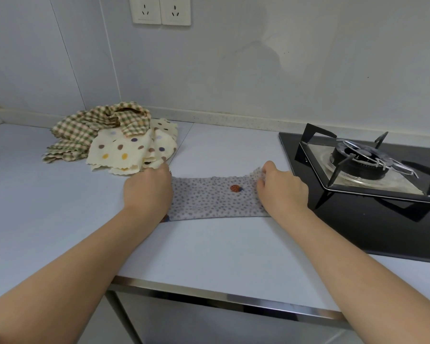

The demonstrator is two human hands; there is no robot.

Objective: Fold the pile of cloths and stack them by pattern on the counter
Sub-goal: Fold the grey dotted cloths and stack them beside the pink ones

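Note:
A grey cloth (214, 199) with small dark dots and a red patch lies folded into a band in the middle of the counter (209, 249). My left hand (148, 191) grips its left end, fingers curled over the far edge. The right end bunches up where my right hand (281, 189) pinches it. Behind, at the back left, sits a loose pile: green-and-brown checked cloths (92, 125) and cream cloths with coloured polka dots (124, 150), several overlapping.
A black gas hob (358, 219) with a burner and metal pan support (363, 160) lies right of my right hand. The counter's metal front edge (221, 297) runs below. A wall with sockets (160, 9) stands behind.

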